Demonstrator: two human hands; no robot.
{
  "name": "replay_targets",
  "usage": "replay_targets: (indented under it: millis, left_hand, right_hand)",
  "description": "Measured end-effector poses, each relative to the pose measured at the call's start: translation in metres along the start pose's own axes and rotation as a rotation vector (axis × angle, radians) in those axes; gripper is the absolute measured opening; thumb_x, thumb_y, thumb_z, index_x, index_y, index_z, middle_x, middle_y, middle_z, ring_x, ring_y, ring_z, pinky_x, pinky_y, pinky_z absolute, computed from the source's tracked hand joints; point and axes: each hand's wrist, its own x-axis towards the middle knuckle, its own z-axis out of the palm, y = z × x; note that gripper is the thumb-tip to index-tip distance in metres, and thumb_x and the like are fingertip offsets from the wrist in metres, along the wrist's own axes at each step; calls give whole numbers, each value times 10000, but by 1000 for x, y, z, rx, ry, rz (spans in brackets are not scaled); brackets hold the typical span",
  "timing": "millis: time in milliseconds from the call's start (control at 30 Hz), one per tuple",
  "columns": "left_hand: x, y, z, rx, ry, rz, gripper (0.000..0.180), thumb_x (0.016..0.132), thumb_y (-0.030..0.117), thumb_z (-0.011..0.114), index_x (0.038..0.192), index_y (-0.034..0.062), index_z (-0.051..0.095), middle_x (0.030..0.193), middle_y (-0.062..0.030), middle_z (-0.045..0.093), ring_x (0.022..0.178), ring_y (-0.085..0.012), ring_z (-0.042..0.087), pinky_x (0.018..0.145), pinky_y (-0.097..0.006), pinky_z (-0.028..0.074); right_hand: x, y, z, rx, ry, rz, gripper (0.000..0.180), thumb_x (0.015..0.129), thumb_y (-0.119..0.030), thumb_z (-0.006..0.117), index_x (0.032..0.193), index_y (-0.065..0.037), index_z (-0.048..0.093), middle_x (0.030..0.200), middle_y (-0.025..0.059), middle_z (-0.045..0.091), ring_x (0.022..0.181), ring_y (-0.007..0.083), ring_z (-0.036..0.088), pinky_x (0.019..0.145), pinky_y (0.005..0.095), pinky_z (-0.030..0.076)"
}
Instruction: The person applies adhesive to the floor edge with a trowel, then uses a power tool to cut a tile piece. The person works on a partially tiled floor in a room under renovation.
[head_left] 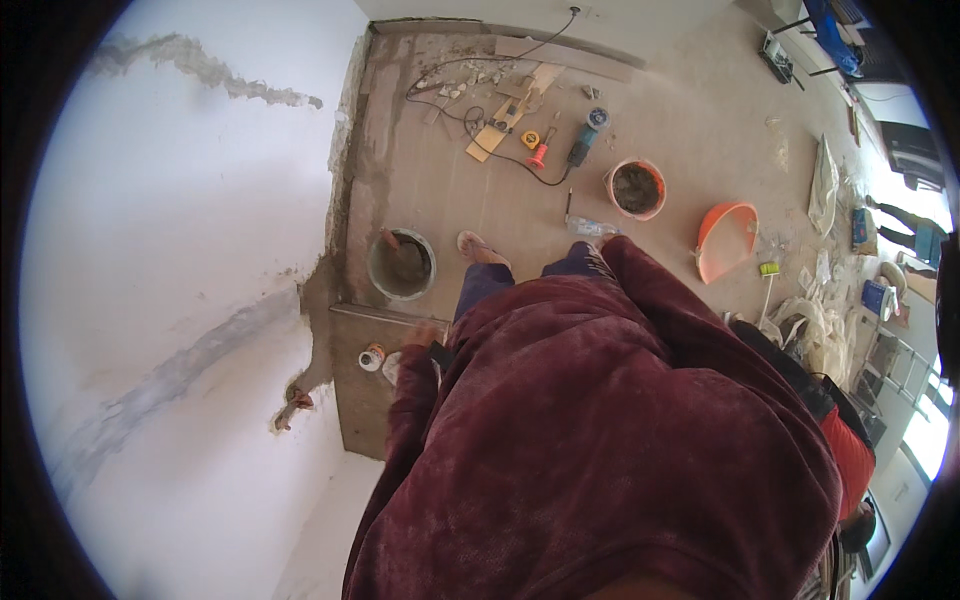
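Note:
My left hand reaches past its maroon sleeve, over the near end of a narrow edge strip. Its fingers are blurred, and I cannot make out whether they hold anything. Close by stand a small white-and-orange can and a pale object partly behind the sleeve. Farther off is a grey bucket of mortar with a brown-handled tool in it. My right sleeve ends beside my knee, near a clear plastic bottle; the fingers there are hidden.
An orange-rimmed bucket of mortar, an angle grinder with its cord, a tape measure and boards lie ahead. An orange tub and crumpled sacks are to the right. A patched white wall rises at left.

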Motion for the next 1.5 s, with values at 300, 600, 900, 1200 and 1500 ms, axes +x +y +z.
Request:
replay_targets:
  millis: [300,600,900,1200,1500]
  left_hand:
    - [43,20,-95,-96,-52,19,461,880,218,698,1289,79,537,1028,-96,660,833,-171,639,732,-320,524]
    - [-5,257,3,5,-399,265,392,930,302,605,1297,196,519,1113,-122,652,1047,-274,628,859,-381,483]
    - [75,339,2,539,-477,192,368,925,333,592,1261,197,531,1122,-133,650,1055,-291,628,862,-393,480]
    - [114,369,-12,701,-615,131,351,920,365,580,1225,197,544,1131,-144,649,1063,-308,628,864,-404,476]
    - [148,384,-53,686,-885,148,412,895,495,525,1149,174,569,1112,-187,652,1058,-381,612,880,-461,467]
  right_hand:
    - [35,-59,-46,-167,33,-8,236,823,-284,587,927,-109,706,790,72,685,747,216,645,669,391,504]
    - [-3,-248,-168,322,-67,-436,459,830,-436,648,1126,-86,666,1066,112,673,969,221,638,853,392,502]
    - [56,-278,-233,-389,-510,-710,485,840,-374,584,1291,-194,595,1250,105,620,1188,295,555,1005,417,416]
    - [28,-305,-275,-444,-410,-617,407,834,-323,611,1237,-267,624,1200,71,638,1146,330,578,1020,453,419]
    - [-19,-350,-310,3,-368,-522,256,828,-248,584,802,-22,703,779,181,679,787,349,680,674,469,512]
